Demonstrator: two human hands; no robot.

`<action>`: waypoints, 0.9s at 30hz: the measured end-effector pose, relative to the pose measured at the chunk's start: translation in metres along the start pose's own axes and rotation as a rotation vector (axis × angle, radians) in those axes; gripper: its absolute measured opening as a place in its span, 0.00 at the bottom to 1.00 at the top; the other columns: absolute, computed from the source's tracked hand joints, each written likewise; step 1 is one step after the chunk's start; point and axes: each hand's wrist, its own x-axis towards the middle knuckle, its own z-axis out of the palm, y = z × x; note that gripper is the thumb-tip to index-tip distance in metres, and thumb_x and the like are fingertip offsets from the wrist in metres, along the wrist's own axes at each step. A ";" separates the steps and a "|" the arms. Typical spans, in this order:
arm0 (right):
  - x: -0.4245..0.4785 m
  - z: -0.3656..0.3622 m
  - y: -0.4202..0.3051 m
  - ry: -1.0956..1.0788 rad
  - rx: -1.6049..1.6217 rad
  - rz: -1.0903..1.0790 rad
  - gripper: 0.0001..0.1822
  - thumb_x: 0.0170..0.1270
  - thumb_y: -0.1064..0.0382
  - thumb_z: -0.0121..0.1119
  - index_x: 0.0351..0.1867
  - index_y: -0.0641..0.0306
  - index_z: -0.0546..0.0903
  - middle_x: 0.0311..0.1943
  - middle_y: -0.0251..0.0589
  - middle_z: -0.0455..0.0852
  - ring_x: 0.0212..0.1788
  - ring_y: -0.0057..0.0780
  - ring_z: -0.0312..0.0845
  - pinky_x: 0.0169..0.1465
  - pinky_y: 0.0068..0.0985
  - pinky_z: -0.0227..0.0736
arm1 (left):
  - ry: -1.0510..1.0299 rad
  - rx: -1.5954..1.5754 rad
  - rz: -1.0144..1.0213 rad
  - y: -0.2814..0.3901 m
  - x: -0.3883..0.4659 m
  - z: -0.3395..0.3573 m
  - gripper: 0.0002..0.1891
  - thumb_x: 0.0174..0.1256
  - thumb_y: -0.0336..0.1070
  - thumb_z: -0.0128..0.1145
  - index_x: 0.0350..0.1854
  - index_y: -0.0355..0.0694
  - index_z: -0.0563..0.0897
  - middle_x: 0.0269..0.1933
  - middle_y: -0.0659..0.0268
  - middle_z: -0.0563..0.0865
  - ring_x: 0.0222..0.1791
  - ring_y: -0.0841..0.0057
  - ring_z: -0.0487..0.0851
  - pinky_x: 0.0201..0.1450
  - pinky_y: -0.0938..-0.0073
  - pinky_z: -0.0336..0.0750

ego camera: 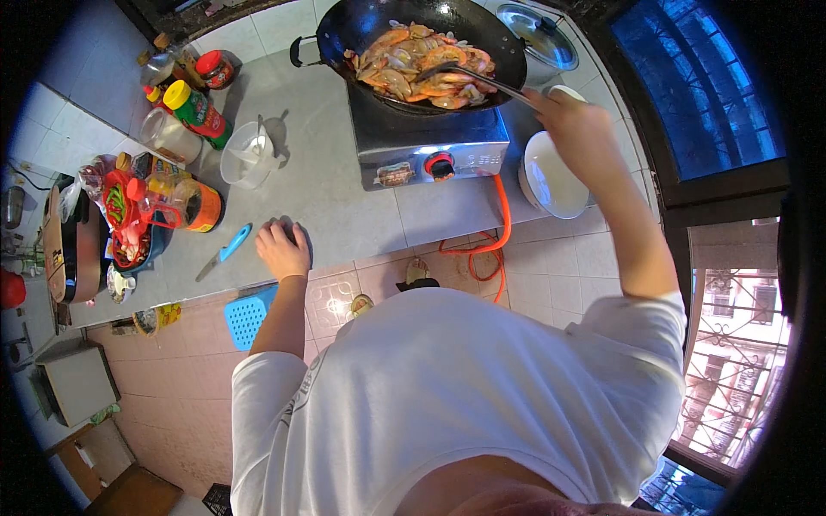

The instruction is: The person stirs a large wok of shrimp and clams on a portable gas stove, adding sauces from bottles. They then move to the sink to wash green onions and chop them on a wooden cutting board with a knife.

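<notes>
My right hand (574, 132) grips the handle of a metal wok spatula (493, 82), whose blade rests in the food. A black wok (335, 48) stands on a silver gas stove (429, 145), holding shrimp and shellfish (413, 58). Flat on the counter edge lies my left hand (284, 248), holding nothing, its fingers slightly apart. Just left of it is a small knife (226, 250) with a blue handle. Beneath my right forearm sits a white bowl (560, 184). A translucent plastic tub (248, 158) with a white utensil in it stands left of the stove.
Seasoning bottles and jars, among them a green one with a yellow cap (200, 116), crowd the wall side. An oil jug (193, 203) stands nearer me. A glass lid (548, 42) leans behind the wok. An orange gas hose (503, 219) drops from the stove. A blue stool (248, 319) stands below.
</notes>
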 end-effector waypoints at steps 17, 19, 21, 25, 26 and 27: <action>0.053 0.050 0.011 -0.042 -0.075 0.124 0.24 0.61 0.70 0.55 0.60 0.51 0.80 0.37 0.39 0.84 0.37 0.40 0.85 0.38 0.34 0.79 | -0.016 -0.026 -0.012 0.000 0.000 0.000 0.15 0.61 0.42 0.62 0.44 0.37 0.79 0.51 0.53 0.77 0.54 0.52 0.73 0.57 0.52 0.68; 0.041 0.030 0.017 -0.081 -0.036 0.076 0.23 0.61 0.72 0.51 0.58 0.55 0.80 0.36 0.43 0.84 0.38 0.42 0.85 0.40 0.36 0.80 | -0.013 -0.022 -0.031 -0.003 -0.001 -0.001 0.16 0.61 0.42 0.62 0.44 0.37 0.79 0.51 0.53 0.77 0.54 0.52 0.73 0.57 0.51 0.67; 0.036 0.021 0.029 -0.058 0.024 0.133 0.19 0.63 0.65 0.60 0.56 0.48 0.83 0.37 0.39 0.85 0.37 0.41 0.84 0.40 0.33 0.78 | -0.004 -0.035 -0.031 -0.003 -0.003 0.000 0.16 0.60 0.41 0.62 0.45 0.36 0.79 0.51 0.52 0.78 0.54 0.52 0.73 0.57 0.50 0.67; 0.047 0.017 0.041 0.020 0.222 0.266 0.17 0.65 0.58 0.61 0.55 0.48 0.84 0.39 0.43 0.86 0.40 0.45 0.83 0.42 0.36 0.76 | 0.000 -0.032 -0.024 -0.003 -0.002 -0.001 0.16 0.60 0.41 0.62 0.45 0.36 0.79 0.51 0.52 0.78 0.54 0.52 0.73 0.57 0.50 0.67; 0.058 0.026 0.036 0.068 0.259 0.277 0.17 0.66 0.58 0.60 0.56 0.48 0.84 0.39 0.43 0.86 0.41 0.45 0.83 0.43 0.36 0.76 | 0.001 -0.036 -0.026 -0.004 -0.002 0.000 0.16 0.60 0.41 0.62 0.45 0.36 0.79 0.51 0.52 0.78 0.54 0.52 0.73 0.57 0.51 0.67; 0.067 0.035 0.032 0.115 0.291 0.295 0.17 0.67 0.57 0.59 0.57 0.48 0.83 0.40 0.44 0.86 0.42 0.46 0.83 0.44 0.37 0.77 | -0.001 -0.046 -0.022 -0.004 -0.002 0.000 0.16 0.60 0.41 0.62 0.45 0.36 0.79 0.51 0.52 0.78 0.54 0.52 0.73 0.57 0.51 0.67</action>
